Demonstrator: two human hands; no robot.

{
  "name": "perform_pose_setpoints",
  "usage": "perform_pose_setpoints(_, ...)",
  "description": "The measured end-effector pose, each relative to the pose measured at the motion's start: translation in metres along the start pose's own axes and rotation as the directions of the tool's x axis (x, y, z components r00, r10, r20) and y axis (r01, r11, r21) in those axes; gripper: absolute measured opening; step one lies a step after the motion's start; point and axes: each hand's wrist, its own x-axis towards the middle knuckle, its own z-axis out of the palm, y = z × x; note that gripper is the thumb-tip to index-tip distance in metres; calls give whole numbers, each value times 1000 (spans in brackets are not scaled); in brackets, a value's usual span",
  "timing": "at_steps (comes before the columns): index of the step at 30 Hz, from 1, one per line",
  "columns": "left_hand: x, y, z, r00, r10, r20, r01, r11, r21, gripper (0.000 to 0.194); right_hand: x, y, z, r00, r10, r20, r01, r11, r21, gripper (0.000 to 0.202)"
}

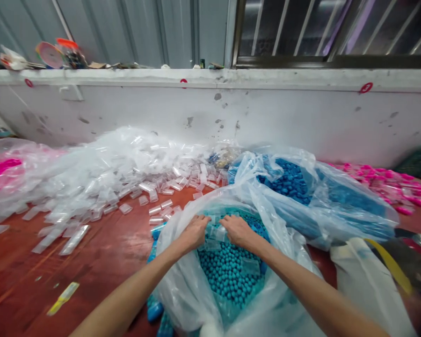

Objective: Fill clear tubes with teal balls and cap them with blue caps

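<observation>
A translucent plastic bag (182, 276) stands with its mouth spread in front of me, holding many small round teal beads (228, 274). Several clear plastic sleeves (215, 234) lie on the beads, between and below my hands. Over the left side of the bag's mouth is my left hand (195, 231), its fingers curled together. Opposite it, a short gap away, my right hand (237, 229) has its fingers pinched beside the clear sleeves. What the fingertips hold is too small and blurred to tell. Another clear sleeve (250, 267) rests lower on the beads.
A large heap of clear plastic sleeves (126, 164) covers the back left of the red table (119, 262). Behind the bead bag lies a bag of blue pieces (289, 182). Pink pieces (389, 185) are at right. A yellow-handled tool (63, 298) lies front left.
</observation>
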Motion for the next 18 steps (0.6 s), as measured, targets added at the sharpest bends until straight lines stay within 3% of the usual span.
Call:
perform_pose_setpoints(5,6,12,6,995,42,88,-43,999,17,37,13,-21,25,997,-71,-40,69,997,-40,23)
perform_pose_setpoints(9,20,18,0,995,44,88,-40,998,-47,48,17,-13,15,994,-41,-99,42,999,13,23)
perform_pose_setpoints(11,21,23,-3,995,47,87,-41,997,-73,40,14,-6,9,993,-31,-114,39,997,69,22)
perform_pose_setpoints(14,11,31,-3,992,30,121,-22,997,-67,24,6,-2,7,999,-42,-29,45,992,116,16)
perform_pose_setpoints(16,3,35,-2,987,22,160,-12,998,-59,21,-1,-3,8,998,-35,58,30,996,90,12)
perform_pose_setpoints(18,-2,37,-3,977,20,214,-8,998,-58,24,-7,-8,7,996,-56,64,55,998,10,13)
